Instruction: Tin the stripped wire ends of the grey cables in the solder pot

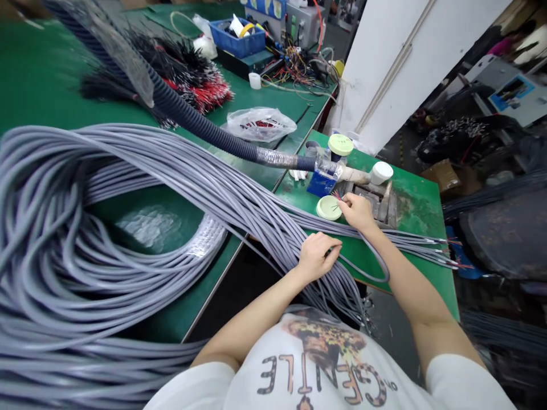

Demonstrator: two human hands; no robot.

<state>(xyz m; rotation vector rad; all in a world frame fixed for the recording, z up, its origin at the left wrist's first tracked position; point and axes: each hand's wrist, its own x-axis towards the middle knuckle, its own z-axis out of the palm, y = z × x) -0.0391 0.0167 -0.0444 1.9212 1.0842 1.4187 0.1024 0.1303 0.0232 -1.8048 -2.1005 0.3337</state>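
My right hand (pixel 358 212) pinches the stripped end of a grey cable (pixel 383 267). Thin coloured wires (pixel 336 197) fan out from its fingertips, over a round pale green dish (pixel 328 208). The rest of that cable loops back beneath my right forearm. Closer to me, my left hand (pixel 318 255) is curled closed above the bundle of grey cables (pixel 256 213); a small dark spot shows between its fingers, and what it holds, if anything, I cannot make out. Several cable ends with bared wires (pixel 459 265) lie at the right side of the green bench.
A ribbed dark hose (pixel 205 125) crosses above the table to a nozzle beside a metal block (pixel 367 199). Around it stand a blue box (pixel 321 182), a lidded tin (pixel 341 144) and a white pot (pixel 381 172). Big cable coils (pixel 43 239) cover the left; a blue bin (pixel 239 40) stands behind.
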